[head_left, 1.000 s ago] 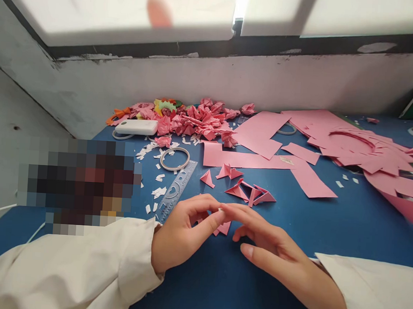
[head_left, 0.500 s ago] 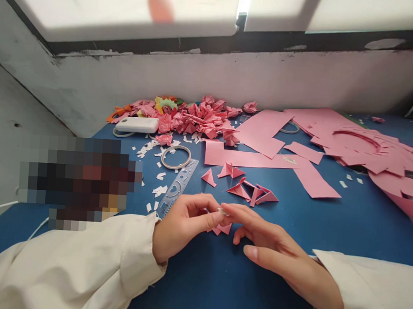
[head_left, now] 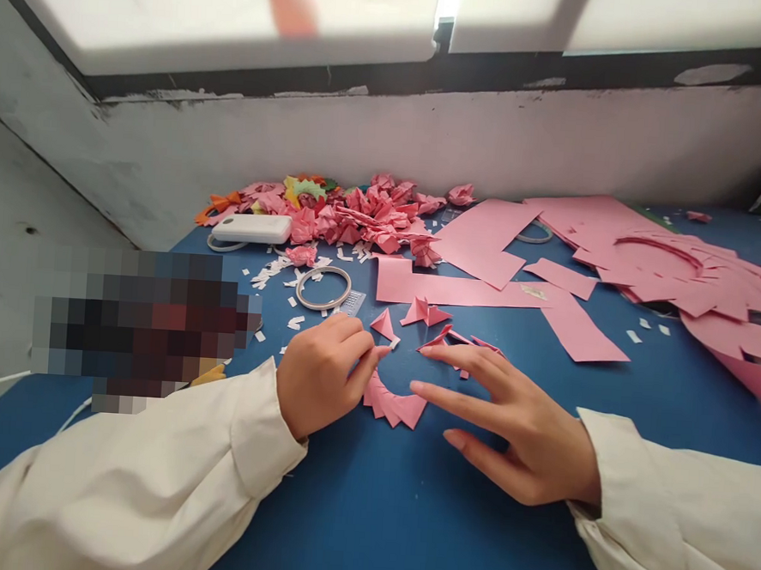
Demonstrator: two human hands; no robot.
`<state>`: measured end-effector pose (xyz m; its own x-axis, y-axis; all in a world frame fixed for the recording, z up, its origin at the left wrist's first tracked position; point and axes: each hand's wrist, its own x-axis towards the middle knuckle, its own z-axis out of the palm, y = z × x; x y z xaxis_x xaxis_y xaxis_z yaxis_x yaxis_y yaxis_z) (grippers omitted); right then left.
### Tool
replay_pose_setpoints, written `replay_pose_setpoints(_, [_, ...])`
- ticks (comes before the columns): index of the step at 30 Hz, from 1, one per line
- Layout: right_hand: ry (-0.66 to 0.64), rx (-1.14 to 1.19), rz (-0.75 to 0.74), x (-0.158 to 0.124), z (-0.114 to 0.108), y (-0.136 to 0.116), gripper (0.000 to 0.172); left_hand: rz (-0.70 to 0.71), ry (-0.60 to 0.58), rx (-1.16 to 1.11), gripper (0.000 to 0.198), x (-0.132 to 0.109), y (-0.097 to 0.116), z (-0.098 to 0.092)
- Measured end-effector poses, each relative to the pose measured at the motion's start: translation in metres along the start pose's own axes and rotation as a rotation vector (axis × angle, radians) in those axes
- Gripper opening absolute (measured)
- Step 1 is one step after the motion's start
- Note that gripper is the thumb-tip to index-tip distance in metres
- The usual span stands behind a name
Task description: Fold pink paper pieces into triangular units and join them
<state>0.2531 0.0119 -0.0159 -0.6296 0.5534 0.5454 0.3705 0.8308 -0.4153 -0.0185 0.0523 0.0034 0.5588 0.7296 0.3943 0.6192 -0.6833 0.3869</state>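
Observation:
My left hand (head_left: 327, 372) is closed in a pinch, with a small white paper scrap (head_left: 395, 343) at its fingertips. My right hand (head_left: 507, 417) is open, fingers spread and pointing left. Its index fingertip is at a folded pink paper piece (head_left: 440, 336), and I cannot tell whether they touch. Between the hands lies a curved row of overlapping folded pink pieces (head_left: 394, 408), partly behind my left fingers. Just beyond are a pink triangle (head_left: 384, 323) and a pink folded cluster (head_left: 425, 313). A clear ruler (head_left: 353, 303) is mostly hidden behind my left hand.
A roll of tape (head_left: 323, 288), white scraps (head_left: 271, 271) and a white oblong device (head_left: 252, 228) lie back left. Crumpled pink paper (head_left: 372, 216) is heaped along the wall. Pink sheets (head_left: 487, 236) and strips (head_left: 584, 332) spread rightward. A blurred patch (head_left: 152, 331) covers the left.
My hands have come apart. The left moved up and left over the ruler with the white scrap, uncovering the curved pink row. My right fingers spread and moved over the folded pieces.

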Motion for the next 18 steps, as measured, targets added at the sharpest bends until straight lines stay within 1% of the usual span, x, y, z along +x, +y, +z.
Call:
replay_pose_setpoints(3, [-0.037, -0.102, -0.085, 0.001, 0.001, 0.001, 0.042, 0.103, 0.013, 0.105, 0.026, 0.0, -0.001, 0.0])
replay_pose_setpoints(6, [-0.064, -0.167, -0.132, 0.003, 0.0, 0.002, 0.039, 0.245, -0.015, 0.155, 0.015, 0.001, 0.008, -0.003])
replay_pose_setpoints(8, [-0.074, -0.194, -0.15, 0.004, -0.001, 0.003, 0.038, 0.339, -0.05, 0.172, 0.021, 0.002, 0.014, -0.005])
replay_pose_setpoints(10, [-0.082, -0.212, -0.159, 0.005, -0.001, 0.004, 0.037, 0.399, -0.082, 0.183, 0.026, 0.002, 0.019, -0.005])
replay_pose_setpoints(13, [-0.088, -0.228, -0.166, 0.005, -0.001, 0.005, 0.036, 0.433, -0.113, 0.188, 0.032, 0.003, 0.019, -0.004])
replay_pose_setpoints(18, [-0.094, -0.245, -0.174, 0.006, -0.001, 0.005, 0.036, 0.443, -0.135, 0.178, 0.035, 0.003, 0.015, -0.001])
